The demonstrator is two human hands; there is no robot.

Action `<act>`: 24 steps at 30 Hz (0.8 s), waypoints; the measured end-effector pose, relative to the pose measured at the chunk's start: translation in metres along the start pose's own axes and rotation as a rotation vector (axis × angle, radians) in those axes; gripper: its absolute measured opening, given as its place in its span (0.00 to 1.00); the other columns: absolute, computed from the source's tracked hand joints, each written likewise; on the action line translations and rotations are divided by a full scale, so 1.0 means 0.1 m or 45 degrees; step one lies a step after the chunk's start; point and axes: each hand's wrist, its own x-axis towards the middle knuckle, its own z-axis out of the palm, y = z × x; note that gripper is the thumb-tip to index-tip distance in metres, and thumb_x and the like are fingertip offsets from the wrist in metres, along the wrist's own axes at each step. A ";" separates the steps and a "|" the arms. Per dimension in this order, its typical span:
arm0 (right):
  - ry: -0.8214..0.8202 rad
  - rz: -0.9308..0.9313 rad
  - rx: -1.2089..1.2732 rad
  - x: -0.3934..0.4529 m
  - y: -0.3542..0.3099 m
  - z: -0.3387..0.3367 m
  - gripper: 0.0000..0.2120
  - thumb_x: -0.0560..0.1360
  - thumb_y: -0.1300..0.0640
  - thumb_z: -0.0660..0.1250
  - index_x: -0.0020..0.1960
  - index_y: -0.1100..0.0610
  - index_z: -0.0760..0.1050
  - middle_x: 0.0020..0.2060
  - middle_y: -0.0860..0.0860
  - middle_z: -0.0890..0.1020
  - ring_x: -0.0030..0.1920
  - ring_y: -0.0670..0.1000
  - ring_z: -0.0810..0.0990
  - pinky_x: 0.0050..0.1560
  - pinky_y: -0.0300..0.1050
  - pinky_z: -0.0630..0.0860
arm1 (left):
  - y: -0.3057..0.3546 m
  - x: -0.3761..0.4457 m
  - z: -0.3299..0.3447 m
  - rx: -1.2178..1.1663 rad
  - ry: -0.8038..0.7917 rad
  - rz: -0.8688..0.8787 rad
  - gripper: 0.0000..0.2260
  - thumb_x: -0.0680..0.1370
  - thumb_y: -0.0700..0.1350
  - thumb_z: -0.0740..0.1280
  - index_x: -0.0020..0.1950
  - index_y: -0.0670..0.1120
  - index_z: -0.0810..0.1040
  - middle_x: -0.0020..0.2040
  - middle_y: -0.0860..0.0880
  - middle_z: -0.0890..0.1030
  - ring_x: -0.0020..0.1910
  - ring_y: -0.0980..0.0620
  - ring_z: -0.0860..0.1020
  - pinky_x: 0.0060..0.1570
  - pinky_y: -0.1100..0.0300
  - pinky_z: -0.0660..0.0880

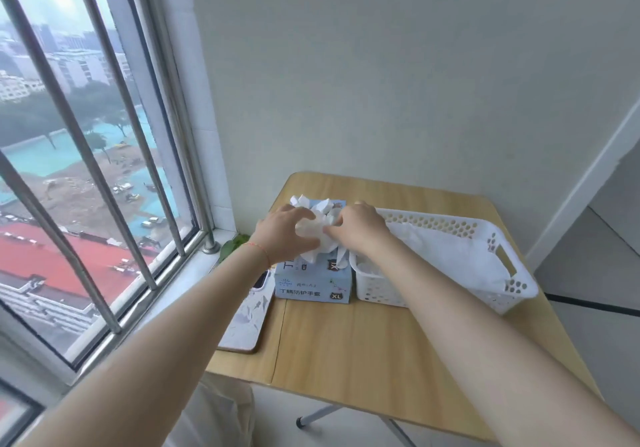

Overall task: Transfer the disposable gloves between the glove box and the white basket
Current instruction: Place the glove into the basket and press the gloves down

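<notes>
Currently both the left hand (284, 232) and right hand (360, 226), fingers curled, grip the crumpled white disposable gloves (320, 228) atop the pale blue cardboard glove box (311, 282), the white perforated plastic basket (498, 259) touching its right side; likely stuffing or extracting, next needing a firm hold.

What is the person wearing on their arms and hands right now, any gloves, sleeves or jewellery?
Both forearms are bare up to the frame edge, with no sleeves in view. Neither the left hand nor the right hand wears a glove. The only item worn is a thin red string bracelet around the left wrist. No watch or rings can be made out.
</notes>
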 end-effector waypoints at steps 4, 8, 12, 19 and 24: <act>0.041 0.164 0.138 0.11 -0.05 0.01 0.17 0.78 0.49 0.58 0.33 0.56 0.65 0.39 0.54 0.73 0.36 0.55 0.72 0.33 0.43 0.68 | -0.03 -0.06 0.06 -0.018 0.086 0.077 0.21 0.71 0.55 0.72 0.63 0.56 0.75 0.57 0.55 0.77 0.58 0.52 0.75 0.61 0.53 0.70; 0.069 0.138 0.285 0.12 -0.08 -0.06 0.14 0.75 0.61 0.59 0.30 0.57 0.65 0.29 0.52 0.69 0.30 0.54 0.67 0.28 0.41 0.62 | -0.04 -0.07 0.02 0.013 0.096 0.069 0.28 0.70 0.60 0.72 0.68 0.55 0.69 0.58 0.56 0.76 0.58 0.53 0.74 0.58 0.55 0.66; 0.263 0.078 0.705 0.09 -0.11 -0.23 0.06 0.77 0.58 0.60 0.45 0.58 0.75 0.41 0.49 0.79 0.40 0.49 0.75 0.35 0.38 0.68 | -0.03 -0.05 0.01 0.080 0.055 0.041 0.33 0.71 0.60 0.72 0.71 0.53 0.63 0.59 0.54 0.76 0.57 0.50 0.75 0.56 0.54 0.66; 0.538 0.023 1.094 0.09 -0.16 -0.62 0.05 0.77 0.55 0.60 0.43 0.53 0.71 0.43 0.54 0.81 0.44 0.55 0.82 0.40 0.47 0.78 | 0.05 -0.05 0.05 0.229 -0.080 -0.005 0.28 0.74 0.58 0.68 0.71 0.52 0.67 0.63 0.50 0.74 0.63 0.47 0.71 0.62 0.48 0.68; 0.516 0.001 1.238 -0.01 -0.18 -0.83 0.04 0.78 0.59 0.59 0.46 0.57 0.72 0.44 0.56 0.82 0.39 0.51 0.82 0.42 0.46 0.78 | 0.17 -0.07 -0.01 0.096 -0.104 -0.001 0.23 0.74 0.62 0.62 0.66 0.54 0.73 0.61 0.53 0.77 0.63 0.48 0.73 0.65 0.50 0.66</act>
